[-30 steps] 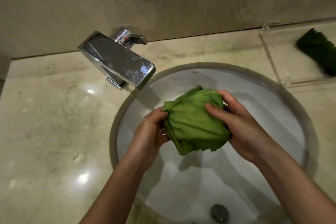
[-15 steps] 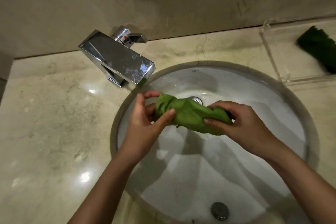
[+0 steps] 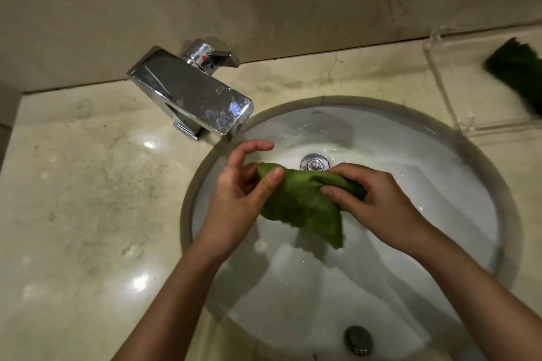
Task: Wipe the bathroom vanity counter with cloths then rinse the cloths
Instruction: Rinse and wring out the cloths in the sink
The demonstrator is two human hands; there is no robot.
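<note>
A wet green cloth [image 3: 305,202] hangs bunched over the white sink basin [image 3: 425,184]. My left hand [image 3: 243,193] pinches its left end between thumb and fingers, with the index finger lifted free. My right hand [image 3: 378,202] grips the cloth's right end, fingers curled round it. A loose corner of the cloth droops down toward the basin. The chrome faucet [image 3: 199,97] stands at the basin's upper left, with no water visibly running. A second, darker green cloth [image 3: 519,70] lies on the marble counter [image 3: 88,199] at the far right edge.
A clear acrylic tray [image 3: 457,114] sits on the counter right of the sink, under the dark cloth. The drain [image 3: 314,163] shows just behind the cloth and an overflow hole [image 3: 358,339] near the front. The stone wall rises behind the faucet.
The cloth went from a wide folded bundle to a twisted roll between both hands, then loosened so a corner hangs down. Both hands stayed over the basin.
</note>
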